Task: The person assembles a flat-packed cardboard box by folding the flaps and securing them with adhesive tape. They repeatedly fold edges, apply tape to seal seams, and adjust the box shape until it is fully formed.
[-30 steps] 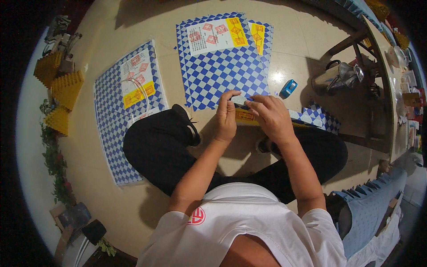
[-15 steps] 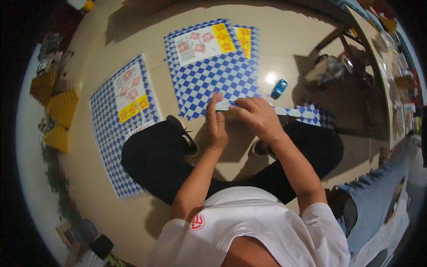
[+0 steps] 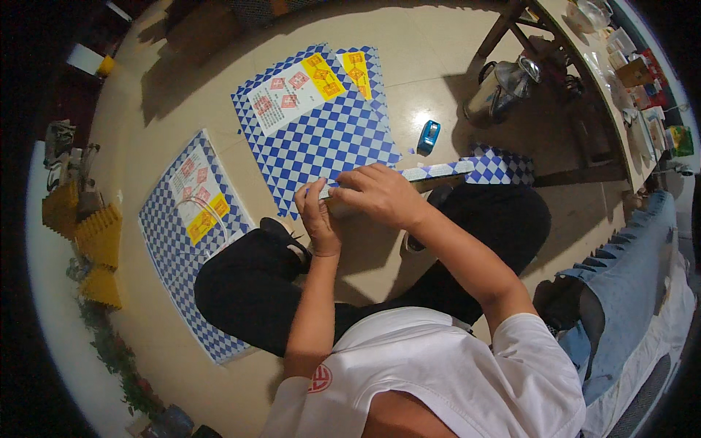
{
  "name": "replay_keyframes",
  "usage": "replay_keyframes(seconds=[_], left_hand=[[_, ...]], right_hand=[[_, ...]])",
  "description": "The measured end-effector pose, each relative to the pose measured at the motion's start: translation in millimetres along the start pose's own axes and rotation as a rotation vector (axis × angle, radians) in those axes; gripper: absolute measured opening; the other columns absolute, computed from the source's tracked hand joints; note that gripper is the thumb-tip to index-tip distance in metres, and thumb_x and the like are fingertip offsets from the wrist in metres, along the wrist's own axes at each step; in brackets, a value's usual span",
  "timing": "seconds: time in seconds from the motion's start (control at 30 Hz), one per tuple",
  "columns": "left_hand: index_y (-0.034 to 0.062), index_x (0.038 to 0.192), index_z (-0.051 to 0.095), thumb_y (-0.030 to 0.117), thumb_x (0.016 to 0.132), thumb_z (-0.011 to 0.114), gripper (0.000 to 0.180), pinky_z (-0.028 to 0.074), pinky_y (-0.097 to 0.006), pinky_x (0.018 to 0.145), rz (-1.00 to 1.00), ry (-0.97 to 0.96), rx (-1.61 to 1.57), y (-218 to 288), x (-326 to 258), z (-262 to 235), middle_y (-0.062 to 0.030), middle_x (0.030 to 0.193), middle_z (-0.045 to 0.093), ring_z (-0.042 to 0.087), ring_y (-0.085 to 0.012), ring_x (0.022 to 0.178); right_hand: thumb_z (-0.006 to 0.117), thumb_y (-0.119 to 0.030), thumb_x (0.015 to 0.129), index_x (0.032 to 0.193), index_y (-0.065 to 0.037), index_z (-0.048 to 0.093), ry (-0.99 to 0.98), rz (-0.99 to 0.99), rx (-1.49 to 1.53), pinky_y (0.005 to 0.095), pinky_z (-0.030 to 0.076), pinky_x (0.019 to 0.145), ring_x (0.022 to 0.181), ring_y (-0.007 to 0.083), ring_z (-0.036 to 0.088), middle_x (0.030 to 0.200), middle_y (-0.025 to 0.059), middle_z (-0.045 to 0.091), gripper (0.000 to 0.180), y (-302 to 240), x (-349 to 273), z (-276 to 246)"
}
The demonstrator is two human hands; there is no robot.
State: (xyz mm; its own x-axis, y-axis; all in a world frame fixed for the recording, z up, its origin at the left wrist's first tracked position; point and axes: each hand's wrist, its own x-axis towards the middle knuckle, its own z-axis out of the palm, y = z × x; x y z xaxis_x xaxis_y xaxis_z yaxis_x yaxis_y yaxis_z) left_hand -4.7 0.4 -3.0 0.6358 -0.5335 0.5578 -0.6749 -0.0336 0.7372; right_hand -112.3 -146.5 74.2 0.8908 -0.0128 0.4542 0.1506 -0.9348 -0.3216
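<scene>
Both hands meet over a long, narrow strip (image 3: pixel 440 171), white with blue, that looks like the edge of a folded checkered paper piece. My left hand (image 3: pixel 318 219) pinches its left end, fingers bent round it. My right hand (image 3: pixel 380 196) grips it from above beside the left, and the strip runs on to the right past my fingers. Below the hands a brownish underside shows. Just beyond lie flat blue-and-white checkered sheets (image 3: pixel 321 135) with white and yellow printed panels, overlapping on the floor.
A flat checkered paper bag (image 3: pixel 168 219) with white cord handles lies at left. A small shiny blue object (image 3: pixel 429 137) rests on the floor. More checkered paper (image 3: pixel 504 166) is by my right knee. A metal kettle (image 3: pixel 496 91) stands near a wooden table (image 3: pixel 624 139).
My left hand, held upright with straight fingers against the strip's end, has curled its fingers onto it. The right hand keeps its hold. The whole view has shifted and turned slightly.
</scene>
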Motion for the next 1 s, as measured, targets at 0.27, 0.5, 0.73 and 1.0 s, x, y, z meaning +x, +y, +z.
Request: replay_keyframes(seconds=[0.27, 0.5, 0.73, 1.0], left_hand=[[0.0074, 0.130, 0.054, 0.002, 0.101, 0.041, 0.033, 0.041, -0.040, 0.099, -0.038, 0.096, 0.050, 4, 10, -4, -0.0141, 0.119, 0.056, 0.052, -0.0311, 0.114], [0.0083, 0.125, 0.062, 0.002, 0.101, 0.044, 0.031, 0.044, -0.038, 0.098, -0.105, 0.152, 0.011, 12, 15, 0, -0.0136, 0.117, 0.058, 0.056, -0.0298, 0.113], [0.0045, 0.122, 0.063, 0.004, 0.103, 0.043, 0.027, 0.042, -0.038, 0.102, -0.143, 0.298, 0.033, 3, 16, -12, -0.0124, 0.121, 0.061, 0.056, -0.0279, 0.118], [0.0033, 0.122, 0.060, 0.006, 0.104, 0.041, 0.027, 0.041, -0.036, 0.101, -0.162, 0.301, 0.010, 6, 11, -15, -0.0112, 0.121, 0.060, 0.056, -0.0253, 0.116]], right_hand=[[0.072, -0.001, 0.074, 0.113, -0.019, 0.074, 0.157, 0.294, -0.063, 0.0390, 0.048, 0.093, 0.106, 0.0279, 0.063, 0.110, 0.0078, 0.070, 0.044, 41, -47, -55], [0.076, 0.001, 0.079, 0.099, -0.011, 0.078, 0.416, 0.758, 0.538, 0.0350, 0.049, 0.098, 0.114, 0.0234, 0.061, 0.124, 0.0088, 0.064, 0.024, 80, -88, -59], [0.073, 0.005, 0.082, 0.097, -0.006, 0.076, 0.445, 0.650, 0.581, 0.0306, 0.056, 0.085, 0.103, 0.0182, 0.064, 0.112, 0.0073, 0.065, 0.019, 72, -73, -36], [0.070, 0.007, 0.083, 0.099, -0.008, 0.075, 0.466, 0.620, 0.541, 0.0303, 0.054, 0.086, 0.105, 0.0192, 0.064, 0.114, 0.0086, 0.065, 0.022, 66, -77, -28]])
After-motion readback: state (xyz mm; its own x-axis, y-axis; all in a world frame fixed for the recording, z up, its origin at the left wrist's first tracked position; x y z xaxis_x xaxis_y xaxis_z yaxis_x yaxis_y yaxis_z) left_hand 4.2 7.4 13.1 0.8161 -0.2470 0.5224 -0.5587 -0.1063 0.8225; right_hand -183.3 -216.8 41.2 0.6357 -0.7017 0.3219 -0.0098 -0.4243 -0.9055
